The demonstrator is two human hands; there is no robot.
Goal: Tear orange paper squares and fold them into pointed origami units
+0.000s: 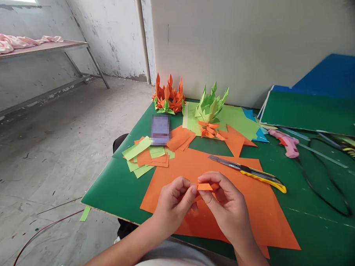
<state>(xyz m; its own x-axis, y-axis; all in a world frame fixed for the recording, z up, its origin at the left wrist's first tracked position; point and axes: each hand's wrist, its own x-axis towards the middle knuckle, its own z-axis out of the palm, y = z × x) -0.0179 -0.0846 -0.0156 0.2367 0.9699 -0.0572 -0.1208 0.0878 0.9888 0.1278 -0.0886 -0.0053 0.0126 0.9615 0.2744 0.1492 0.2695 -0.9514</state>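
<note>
Both my hands pinch a small folded orange paper piece point(205, 186) just above a large orange paper sheet point(259, 215) on the green table point(116, 187). My left hand point(174, 203) grips its left end with curled fingers. My right hand point(225, 203) holds its right end between thumb and forefinger. A yellow utility knife point(252, 174) lies on the sheet just beyond my right hand.
Cut orange and green paper slips point(147, 155) lie to the left beside a blurred phone point(160, 129). Orange point(169, 95) and green point(211, 105) origami pieces stand at the wall. A pink glue gun point(285, 141), black cable point(325, 186) and stacked boards point(313, 111) occupy the right.
</note>
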